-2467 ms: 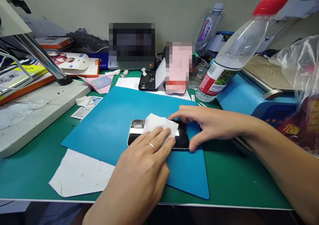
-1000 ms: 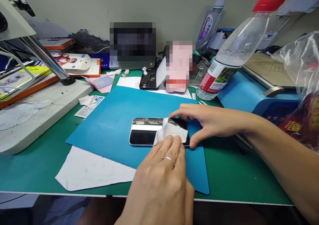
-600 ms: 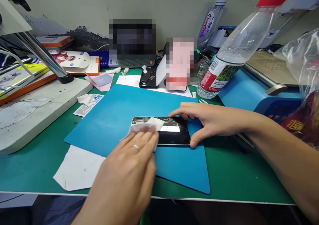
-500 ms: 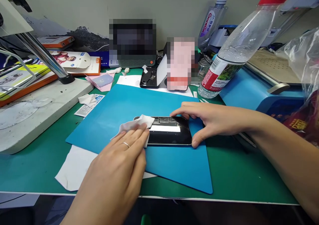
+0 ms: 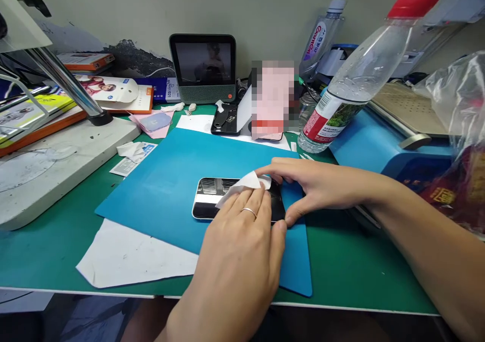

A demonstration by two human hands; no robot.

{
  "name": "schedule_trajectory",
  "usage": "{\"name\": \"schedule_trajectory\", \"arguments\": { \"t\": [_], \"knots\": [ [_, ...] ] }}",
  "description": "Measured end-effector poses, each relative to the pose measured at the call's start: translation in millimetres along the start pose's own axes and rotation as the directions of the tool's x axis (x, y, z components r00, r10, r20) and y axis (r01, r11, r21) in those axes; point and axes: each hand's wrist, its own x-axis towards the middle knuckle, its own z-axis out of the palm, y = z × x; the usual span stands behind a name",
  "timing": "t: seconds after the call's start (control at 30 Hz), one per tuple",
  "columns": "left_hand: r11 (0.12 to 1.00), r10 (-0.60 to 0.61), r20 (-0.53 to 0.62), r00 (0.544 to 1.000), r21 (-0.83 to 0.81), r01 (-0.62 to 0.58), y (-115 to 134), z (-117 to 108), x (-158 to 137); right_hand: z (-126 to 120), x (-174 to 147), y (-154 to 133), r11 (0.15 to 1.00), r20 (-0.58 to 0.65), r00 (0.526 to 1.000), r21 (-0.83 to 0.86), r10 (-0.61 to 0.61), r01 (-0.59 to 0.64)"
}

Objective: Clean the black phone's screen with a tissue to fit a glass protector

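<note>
A smartphone (image 5: 203,211) with a dark, glossy screen lies face up on a blue mat (image 5: 151,180). Under the fingers of my left hand (image 5: 240,241), a white wipe (image 5: 248,181) is pressed onto the screen, right of its middle; a ring sits on one finger. My right hand (image 5: 310,183) grips the phone's right end, thumb at the near corner and fingers at the far edge. Both hands hide much of the phone's right half.
Behind the mat stand a smart display (image 5: 202,69), a pixelated pink object (image 5: 273,99) and a tilted bottle with a red cap (image 5: 341,99). A white lamp or stand base (image 5: 76,165) fills the left. Paper (image 5: 140,261) lies partly under the mat, and a blue machine (image 5: 386,140) stands right.
My left hand has slid the wipe rightward along the screen, uncovering the phone's left end. My right hand stays on the right end. The view has shifted slightly.
</note>
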Motion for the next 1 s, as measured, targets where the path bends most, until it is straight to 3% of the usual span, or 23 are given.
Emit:
{"name": "schedule_trajectory", "arguments": {
  "t": [0.2,0.4,0.63,0.83,1.0],
  "knots": [
    [0.998,0.031,0.053,0.998,-0.048,-0.029,-0.6,1.7,-1.4,3.0,-0.3,1.6,0.999,-0.035,0.998,0.002,-0.054,0.054],
    [0.997,-0.074,0.071,0.995,0.008,0.074,-42.3,-18.9,-23.4,2.7,1.3,-1.0,0.998,-0.071,0.995,0.027,0.066,-0.064],
    [0.982,-0.188,0.04,0.981,0.013,0.188,-78.2,-32.6,-44.0,7.0,6.7,0.0,0.999,-0.211,0.977,0.046,0.029,-0.019],
    [0.982,-0.185,0.023,0.982,0.047,0.184,-83.9,-36.6,-47.0,6.4,12.7,-0.3,0.993,-0.234,0.966,0.065,0.112,-0.1],
    [0.985,-0.119,-0.024,0.993,0.121,0.121,-74.9,-33.5,-40.4,6.7,15.6,-0.4,0.993,-0.254,0.962,0.089,0.096,-0.076]
  ]
}}
